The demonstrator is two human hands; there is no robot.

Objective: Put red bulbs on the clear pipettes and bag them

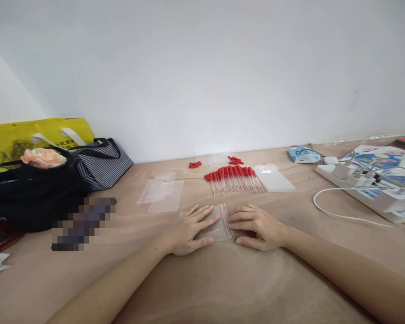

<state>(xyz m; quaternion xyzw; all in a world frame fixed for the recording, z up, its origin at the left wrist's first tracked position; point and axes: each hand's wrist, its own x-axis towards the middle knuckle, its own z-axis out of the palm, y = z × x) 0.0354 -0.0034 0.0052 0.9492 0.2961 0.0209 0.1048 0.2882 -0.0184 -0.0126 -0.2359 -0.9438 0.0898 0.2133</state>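
Observation:
A clear zip-lock bag (219, 231) with a red line along its zip lies flat on the table. Across it rests my left hand (195, 229), fingers stretched and spread. My right hand (256, 227) is at the bag's zip edge, its fingers slightly bent and the thumb apart from them; I see nothing held in it. Just beyond my hands is a row of thin clear sticks with red caps (229, 177). Loose red caps (195, 165) lie behind on the left, and more red caps (235, 160) behind on the right.
Flat clear bags (165, 195) lie left of the row, a stack of zip-lock bags (276, 179) right. A power strip (367, 191) with chargers and a looping white cable (340, 217) sits right, near a blue packet (303, 154). Striped (103, 166) and black bags (37, 193) stand left.

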